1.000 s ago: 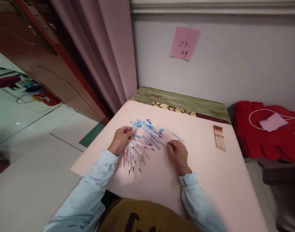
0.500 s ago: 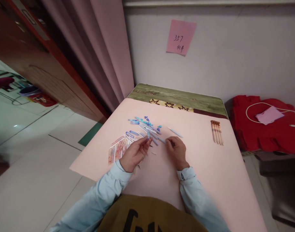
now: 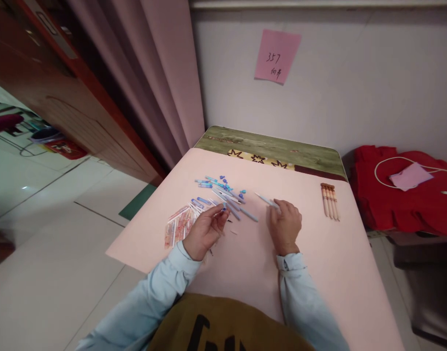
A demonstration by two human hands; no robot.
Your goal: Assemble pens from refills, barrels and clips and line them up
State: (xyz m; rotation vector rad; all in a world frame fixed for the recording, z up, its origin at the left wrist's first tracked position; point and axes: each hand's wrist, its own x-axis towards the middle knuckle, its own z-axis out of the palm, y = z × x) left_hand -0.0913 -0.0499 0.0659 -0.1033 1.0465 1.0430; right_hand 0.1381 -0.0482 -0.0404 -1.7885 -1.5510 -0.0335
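Observation:
My left hand [image 3: 203,233] pinches a small blue pen part [image 3: 224,207] between thumb and fingertips, above the table. Off to its right, my right hand [image 3: 287,225] has its bent fingers on the near end of a pale blue pen barrel [image 3: 264,198], which rests on the table and points up to the left. Between the hands lies another blue-grey barrel [image 3: 248,214]. A loose heap of barrels and refills [image 3: 226,197] spreads beyond my left hand, with small blue caps [image 3: 241,194] and short blue grip pieces [image 3: 204,184] around it.
Clear patterned pen parts [image 3: 175,229] lie left of my left hand. Several finished-looking brown-topped pens [image 3: 330,201] stand in a row at the right on the pink-covered table [image 3: 325,282]. A red cloth [image 3: 365,195] with a cable lies beyond the right edge.
My right hand has moved right, away from the blue-grey barrel, to the end of the pale blue one. The left hand stays nearly in place with the small blue part.

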